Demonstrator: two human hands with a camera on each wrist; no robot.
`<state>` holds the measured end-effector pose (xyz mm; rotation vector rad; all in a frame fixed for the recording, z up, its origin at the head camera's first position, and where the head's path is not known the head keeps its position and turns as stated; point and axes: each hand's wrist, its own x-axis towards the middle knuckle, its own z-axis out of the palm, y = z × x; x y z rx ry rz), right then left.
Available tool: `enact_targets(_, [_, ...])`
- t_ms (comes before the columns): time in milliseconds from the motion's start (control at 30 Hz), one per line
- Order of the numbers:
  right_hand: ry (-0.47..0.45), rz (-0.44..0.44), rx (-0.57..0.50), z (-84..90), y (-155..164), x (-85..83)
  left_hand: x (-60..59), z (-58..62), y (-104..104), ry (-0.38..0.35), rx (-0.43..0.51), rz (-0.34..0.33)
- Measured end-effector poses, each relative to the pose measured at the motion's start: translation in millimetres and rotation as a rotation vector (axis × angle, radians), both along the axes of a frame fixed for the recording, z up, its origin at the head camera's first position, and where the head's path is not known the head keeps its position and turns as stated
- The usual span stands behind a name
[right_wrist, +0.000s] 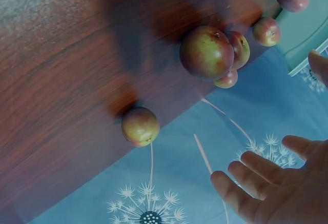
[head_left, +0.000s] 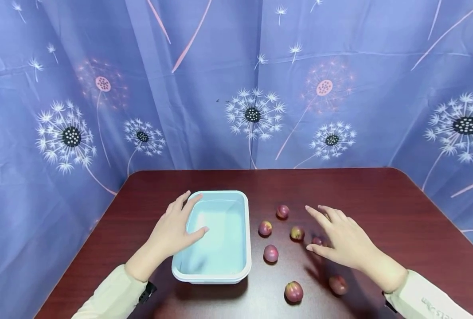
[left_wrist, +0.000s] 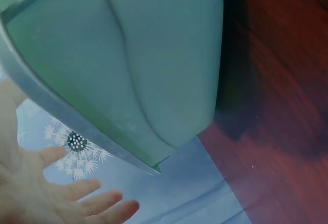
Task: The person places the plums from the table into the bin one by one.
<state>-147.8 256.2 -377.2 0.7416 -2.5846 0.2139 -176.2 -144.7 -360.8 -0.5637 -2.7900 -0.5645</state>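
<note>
A light blue plastic basin [head_left: 220, 278] stands left of the middle of the table, with nothing lying in it. Over its left rim hovers my left hand [head_left: 174, 232], fingers spread and holding nothing; the left wrist view shows those fingers [left_wrist: 102, 203] beside the basin's outer wall [left_wrist: 174, 60]. Right of the basin, several red-and-yellow plums [head_left: 271, 253] lie scattered. My right hand [head_left: 345, 241], empty with fingers extended, is above the rightmost ones and partly covers one plum [head_left: 318, 240]. Another plum [head_left: 338, 284] lies nearer the front, below that wrist.
The dark red-brown wooden table [head_left: 404, 221] has rounded far corners. Behind it and along both sides hangs a blue curtain [head_left: 204, 110] printed with dandelions. A front plum [head_left: 294, 292] sits apart from the cluster.
</note>
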Motion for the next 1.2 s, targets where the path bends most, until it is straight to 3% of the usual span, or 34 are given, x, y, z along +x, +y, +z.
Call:
enact_targets(200, [-0.011,-0.008,0.008,1.4,2,0.0,-2.0,3.4,-6,-0.077,0.063,0.033])
enact_targets(433, [-0.076,-0.046,0.02,5.0,9,-6.1,-14.6,8.1,-14,-0.158,0.168,0.025])
enact_targets(667, [-0.083,-0.046,0.029,-10.6,9,-5.9,-15.9,-0.7,-28,-0.296,0.299,0.111])
enact_targets(767, [-0.079,-0.044,0.024,-20.6,8,-3.5,-12.0,-5.4,-33,-0.394,0.389,0.145])
enact_targets(900, [-0.108,-0.051,0.012,-29.1,9,-2.8,-10.3,-11.1,-37,-0.515,0.548,0.155])
enact_targets(1067, [-0.179,-0.072,-0.013,-32.8,12,-6.6,-16.2,-15.9,-37,-0.584,0.675,0.159])
enact_targets(1200, [-0.184,-0.064,-0.006,-36.9,12,-9.7,-16.5,-16.2,-40,-0.623,0.727,0.144])
